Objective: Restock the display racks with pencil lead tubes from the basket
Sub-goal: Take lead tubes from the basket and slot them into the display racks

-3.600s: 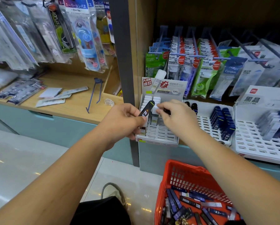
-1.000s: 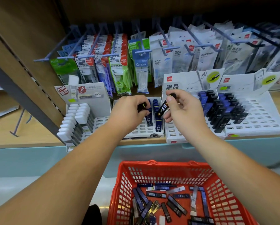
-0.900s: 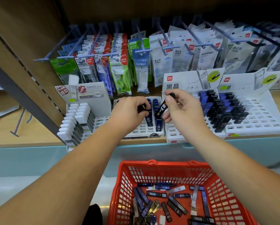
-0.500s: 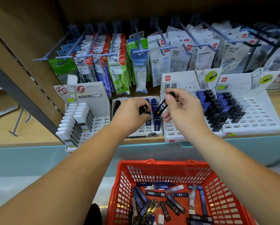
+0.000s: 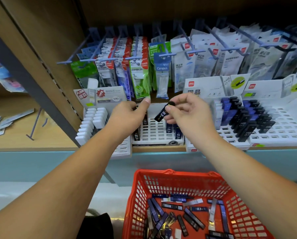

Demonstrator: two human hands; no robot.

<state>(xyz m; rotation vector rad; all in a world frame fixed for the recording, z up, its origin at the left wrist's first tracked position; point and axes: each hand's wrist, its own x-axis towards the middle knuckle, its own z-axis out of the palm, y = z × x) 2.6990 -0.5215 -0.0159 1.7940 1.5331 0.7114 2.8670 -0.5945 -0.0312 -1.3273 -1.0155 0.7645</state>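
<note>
My right hand (image 5: pixel 189 114) pinches a black pencil lead tube marked 0.3 (image 5: pixel 162 114), tilted in the air above the middle white rack (image 5: pixel 154 131). My left hand (image 5: pixel 127 118) reaches over that rack's back left corner, thumb out. Its fingers curl round a dark tube (image 5: pixel 137 107) that is mostly hidden. A few dark blue tubes (image 5: pixel 177 134) stand in the rack's right slots and one (image 5: pixel 137 137) at its left. Below, the red basket (image 5: pixel 177 175) holds several loose tubes (image 5: pixel 190 217).
A left rack (image 5: pixel 96 121) holds white-capped tubes. Two white racks on the right hold black and blue HB 0.5 tubes (image 5: pixel 242 121). Packets of correction tape hang on blue pegs (image 5: pixel 135 54) behind. A wooden shelf edge (image 5: pixel 158 149) runs under the racks.
My left hand has slid left and back over the middle rack with its tube. My right hand stays above the rack, still pinching its tube.
</note>
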